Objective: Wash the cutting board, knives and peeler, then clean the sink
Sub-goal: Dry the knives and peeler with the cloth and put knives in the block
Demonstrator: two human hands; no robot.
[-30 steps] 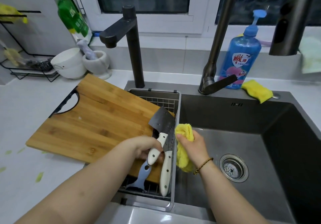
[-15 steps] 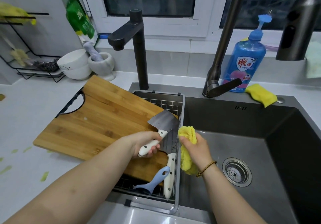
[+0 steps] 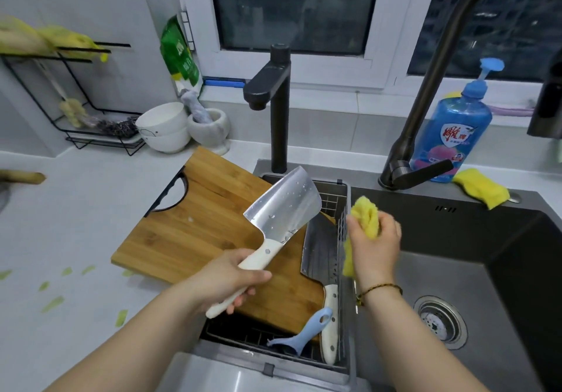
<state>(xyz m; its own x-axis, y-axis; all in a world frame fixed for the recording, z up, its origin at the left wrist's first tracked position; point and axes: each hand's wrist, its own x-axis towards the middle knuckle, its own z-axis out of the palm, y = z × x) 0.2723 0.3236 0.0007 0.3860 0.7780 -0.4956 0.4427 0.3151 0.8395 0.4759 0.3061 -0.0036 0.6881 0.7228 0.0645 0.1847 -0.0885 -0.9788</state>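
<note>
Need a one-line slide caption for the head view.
Left hand holds a cleaver over the cutting board; right hand grips a yellow cloth over the sink.

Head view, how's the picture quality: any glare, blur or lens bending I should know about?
Head view: even indoor light, window dark with faint reflections; the cleaver blade glares bright, droplets readable; the rack at the left edge is smeared; the tall faucet bows from wide-angle distortion; left hand, and right hand on the cloth, look sharp.
</note>
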